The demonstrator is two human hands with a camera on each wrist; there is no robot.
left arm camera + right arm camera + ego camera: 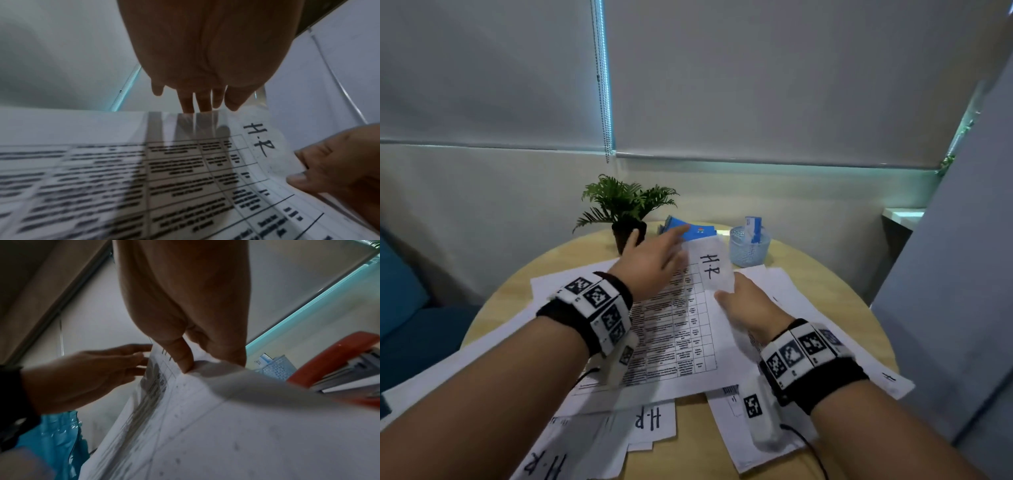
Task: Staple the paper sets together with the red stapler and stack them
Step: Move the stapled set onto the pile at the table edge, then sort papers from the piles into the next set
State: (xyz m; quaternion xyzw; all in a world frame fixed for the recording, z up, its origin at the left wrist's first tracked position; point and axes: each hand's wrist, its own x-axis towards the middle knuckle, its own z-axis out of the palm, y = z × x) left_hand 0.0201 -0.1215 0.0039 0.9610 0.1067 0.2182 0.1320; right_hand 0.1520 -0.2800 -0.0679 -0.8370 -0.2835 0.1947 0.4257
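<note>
A paper set (pixel 681 325) with a printed table and "H.P" written at its top corner lies raised over the round wooden table (pixel 825 284). My right hand (pixel 746 305) pinches its right edge near that corner, thumb (pixel 183 356) on top. My left hand (pixel 654 263) reaches over the sheet's far end with straight fingers (pixel 203 100) and holds nothing. The red stapler (pixel 337 363) shows only in the right wrist view, at the right beside the paper (pixel 226 426). Further "H.P" sheets (pixel 647 421) lie near the front edge.
A potted fern (pixel 625 205), a blue packet (pixel 688 229) and a blue mesh cup (pixel 749 245) stand at the back of the table. Loose white sheets (pixel 791 294) cover both sides. A teal seat (pixel 410 308) is at the left, a grey partition (pixel 955 274) at the right.
</note>
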